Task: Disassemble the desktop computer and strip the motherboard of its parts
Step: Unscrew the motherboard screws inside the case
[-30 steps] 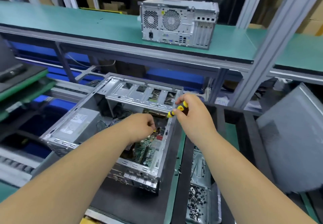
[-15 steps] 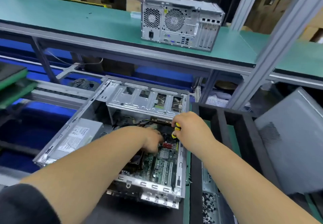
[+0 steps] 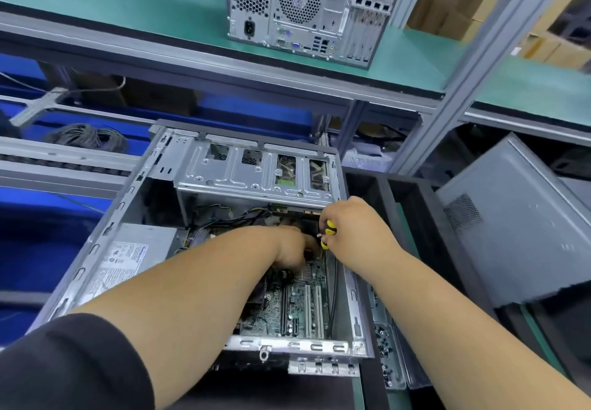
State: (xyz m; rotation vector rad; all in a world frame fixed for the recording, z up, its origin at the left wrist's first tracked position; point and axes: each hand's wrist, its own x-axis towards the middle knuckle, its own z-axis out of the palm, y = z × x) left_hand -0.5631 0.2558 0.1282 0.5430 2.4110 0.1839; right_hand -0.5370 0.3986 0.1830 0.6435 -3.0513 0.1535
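An open desktop case (image 3: pixel 355 323) lies on its side in front of me. Its green motherboard (image 3: pixel 299 307) shows at the bottom, with a grey power supply (image 3: pixel 128 256) at the left and a metal drive cage (image 3: pixel 256 176) at the back. My right hand (image 3: pixel 355 233) grips a yellow-and-black screwdriver (image 3: pixel 328 232) over the board's upper right part. My left hand (image 3: pixel 292 249) reaches down inside the case right beside it, fingers curled among the cables; what they touch is hidden.
A second closed computer tower (image 3: pixel 307 12) stands on the green upper shelf (image 3: pixel 128 6). A grey side panel (image 3: pixel 518 227) leans at the right. A tray of loose screws (image 3: pixel 385 355) sits right of the case. Coiled cables (image 3: pixel 86 136) lie at the far left.
Both hands have moved down deeper into the case, from the drive cage edge to the motherboard's upper part. My head has come closer and looks more steeply down.
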